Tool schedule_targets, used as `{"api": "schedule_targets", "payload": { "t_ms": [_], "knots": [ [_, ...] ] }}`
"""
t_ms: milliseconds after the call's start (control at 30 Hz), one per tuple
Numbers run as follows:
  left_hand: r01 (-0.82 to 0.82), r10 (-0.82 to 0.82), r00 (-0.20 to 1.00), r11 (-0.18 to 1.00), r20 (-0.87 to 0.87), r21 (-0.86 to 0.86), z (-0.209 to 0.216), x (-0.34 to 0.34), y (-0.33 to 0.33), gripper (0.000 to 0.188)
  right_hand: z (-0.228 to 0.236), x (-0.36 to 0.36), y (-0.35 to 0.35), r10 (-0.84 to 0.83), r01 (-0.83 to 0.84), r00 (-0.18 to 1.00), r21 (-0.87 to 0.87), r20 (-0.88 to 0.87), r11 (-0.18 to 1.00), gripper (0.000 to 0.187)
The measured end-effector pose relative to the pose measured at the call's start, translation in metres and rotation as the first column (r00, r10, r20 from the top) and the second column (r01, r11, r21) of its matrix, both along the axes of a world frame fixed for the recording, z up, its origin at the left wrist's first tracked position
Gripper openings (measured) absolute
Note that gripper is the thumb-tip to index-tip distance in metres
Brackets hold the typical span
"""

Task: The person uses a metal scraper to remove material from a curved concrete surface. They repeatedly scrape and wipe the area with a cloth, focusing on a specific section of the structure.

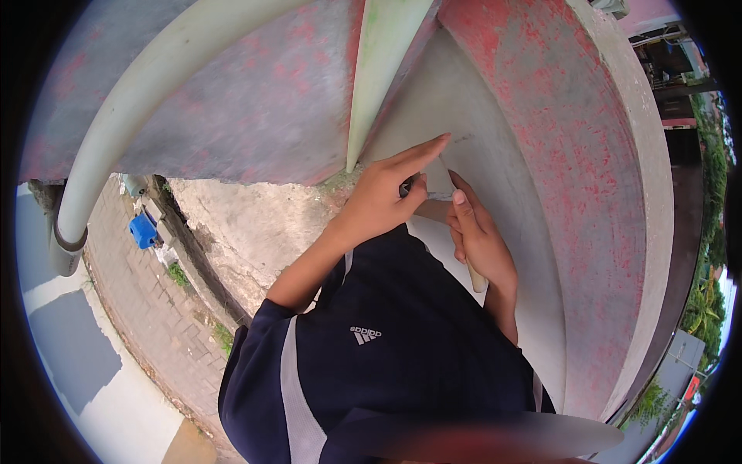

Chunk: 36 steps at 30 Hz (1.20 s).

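My right hand (483, 236) is closed around a hand tool with a pale handle (477, 280), whose end sticks out below my fingers. Toward my left hand a thin metal blade (444, 164), seemingly a scraper's, shows in part. Its full shape is hidden by my fingers. My left hand (386, 192) is beside the blade, index finger stretched out and thumb bent in. Something small and dark (406, 188) shows between that thumb and index finger; I cannot make out what it is. Both hands are in front of a smooth grey wall surface (495, 162).
A red-and-grey wall band (572, 193) curves along the right. At the upper left a thick pale pipe (147, 85) crosses a grey wall, and a pale green strip (379, 69) runs down a corner. A blue object (143, 230) lies by the paved path (147, 286).
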State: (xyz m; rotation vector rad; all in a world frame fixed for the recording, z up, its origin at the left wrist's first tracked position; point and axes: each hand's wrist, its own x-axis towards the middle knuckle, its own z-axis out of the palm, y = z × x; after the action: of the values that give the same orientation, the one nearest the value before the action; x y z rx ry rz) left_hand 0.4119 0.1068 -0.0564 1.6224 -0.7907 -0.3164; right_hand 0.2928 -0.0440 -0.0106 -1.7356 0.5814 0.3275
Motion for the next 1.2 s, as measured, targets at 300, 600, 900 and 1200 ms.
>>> {"api": "schedule_targets", "payload": {
  "t_ms": [300, 600, 900, 1200],
  "knots": [
    [-0.195, 0.119, 0.888, 0.972, -0.444, -0.129, -0.026, -0.021, 0.034, 0.028, -0.001, 0.048, 0.012, -0.140, 0.069, 0.899, 0.181, 0.416, 0.981, 0.058],
    [0.024, -0.077, 0.955, 0.983, -0.288, -0.183, -0.050, -0.003, 0.029, 0.033, -0.029, 0.115, 0.058, -0.430, 0.141, 0.658, 0.459, 0.618, 0.877, 0.053],
    [0.086, -0.100, 0.991, 0.985, -0.088, -0.152, -0.040, 0.024, 0.052, 0.043, 0.003, 0.102, 0.036, -0.459, 0.274, 0.609, 0.372, 0.646, 0.887, 0.035],
    [-0.036, 0.009, 0.975, 0.992, 0.222, 0.119, -0.038, 0.019, 0.113, 0.045, -0.002, 0.084, 0.028, -0.308, 0.279, 0.760, 0.141, 0.573, 0.950, 0.026]
  ]
}}
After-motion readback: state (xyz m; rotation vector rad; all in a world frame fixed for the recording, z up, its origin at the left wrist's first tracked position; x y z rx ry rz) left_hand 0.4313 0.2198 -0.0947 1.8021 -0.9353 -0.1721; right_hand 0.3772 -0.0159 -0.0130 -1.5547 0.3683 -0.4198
